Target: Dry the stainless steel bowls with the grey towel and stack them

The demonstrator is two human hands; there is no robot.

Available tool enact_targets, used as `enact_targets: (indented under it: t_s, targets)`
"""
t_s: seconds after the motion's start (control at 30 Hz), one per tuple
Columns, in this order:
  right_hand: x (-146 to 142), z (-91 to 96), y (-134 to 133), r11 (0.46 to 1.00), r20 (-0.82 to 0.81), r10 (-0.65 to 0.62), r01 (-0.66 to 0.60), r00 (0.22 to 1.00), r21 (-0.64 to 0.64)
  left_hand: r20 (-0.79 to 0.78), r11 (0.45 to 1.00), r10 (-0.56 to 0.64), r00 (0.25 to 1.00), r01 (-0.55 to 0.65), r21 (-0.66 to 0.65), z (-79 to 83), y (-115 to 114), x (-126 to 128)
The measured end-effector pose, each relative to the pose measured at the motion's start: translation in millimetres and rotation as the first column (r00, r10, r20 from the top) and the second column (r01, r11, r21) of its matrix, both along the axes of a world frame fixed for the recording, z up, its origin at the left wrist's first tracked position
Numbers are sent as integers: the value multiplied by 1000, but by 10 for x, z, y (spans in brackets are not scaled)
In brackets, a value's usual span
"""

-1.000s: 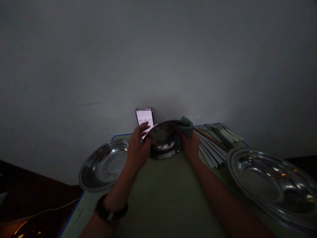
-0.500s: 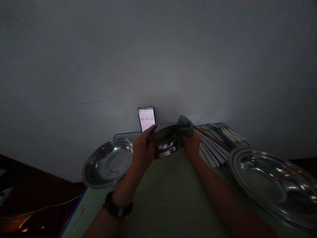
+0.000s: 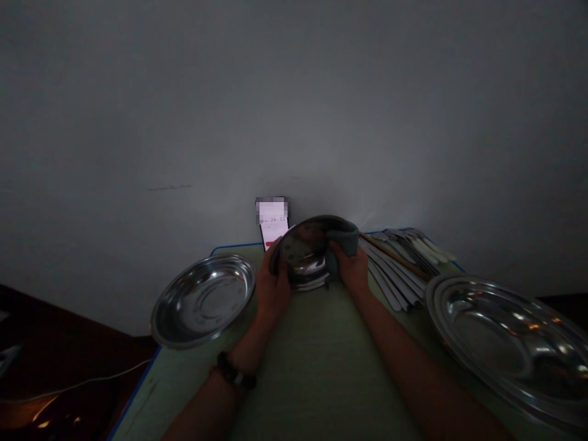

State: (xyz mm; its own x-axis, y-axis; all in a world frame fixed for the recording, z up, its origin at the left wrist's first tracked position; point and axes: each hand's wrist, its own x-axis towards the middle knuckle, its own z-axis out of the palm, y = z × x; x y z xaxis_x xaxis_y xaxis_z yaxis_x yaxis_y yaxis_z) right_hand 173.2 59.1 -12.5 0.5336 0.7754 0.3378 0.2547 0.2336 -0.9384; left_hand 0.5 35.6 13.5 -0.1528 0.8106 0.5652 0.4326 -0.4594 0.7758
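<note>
A shiny metal bowl point(image 3: 305, 245) is held up above the table, tilted so that its inside faces me. My left hand point(image 3: 272, 282) grips the bowl's left rim, fingers closed around it. On the opposite side, my right hand point(image 3: 351, 266) is closed on a grey-green cloth point(image 3: 344, 241), which is folded over the right rim and reaches inside the bowl. A wider metal basin point(image 3: 202, 300) rests at the table's left edge, just left of my left hand.
Several knives point(image 3: 390, 282) and other cutlery lie fanned out behind my right forearm. Large metal basins point(image 3: 496, 343), apparently stacked, stand at the right. A phone point(image 3: 274, 229) showing a timer leans against the wall. The green table point(image 3: 312, 367) has a blue edge.
The bowl has turned to show more of its inside. My left hand has moved slightly lower on the rim, and the cloth now lies further inside the right side.
</note>
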Motion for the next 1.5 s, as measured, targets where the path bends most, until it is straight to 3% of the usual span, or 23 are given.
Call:
enact_targets:
  t_s: [0.1,0.2,0.3,0.37,0.5,0.63,0.9,1.07,1.2,1.3,1.4,1.5]
  targets:
    - [-14,24,-17,1000,9,-1,1,1000,27,-74,998,-57,996,58,12,199,-7,-53]
    - [-42,40,-30,998,27,17,-19,999,54,-231,995,-73,970,87,50,515,-69,-104]
    - [-69,36,-38,995,58,41,-46,997,91,-456,977,-16,890,111,181,777,-158,-120]
    - [-80,25,-41,990,94,56,-68,994,124,-546,969,4,838,132,209,852,-196,-110]
    - [-87,7,-42,989,126,31,-49,992,138,-524,991,-52,850,108,76,815,-192,-84]
    - [-84,3,-47,994,83,11,-20,996,105,-400,993,-51,915,88,73,674,-153,-88]
    - [9,-15,4,1000,-27,-8,8,1000,23,50,1000,-20,999,20,-4,71,-83,52]
    - [58,-94,71,1000,-49,0,2,999,30,82,998,-53,995,55,-22,-128,-72,118]
    - [60,-101,72,997,-56,-37,40,998,60,30,995,-103,994,104,-6,-30,-63,62]
    - [35,-62,41,994,-28,-47,50,998,100,-15,991,-131,991,131,-1,202,-55,2]
    - [-3,-21,8,991,18,-14,12,1000,137,-69,978,-141,988,149,145,491,-69,-41]
    - [-31,-5,-8,987,61,14,-23,998,159,-340,969,-91,936,162,188,702,-115,-58]
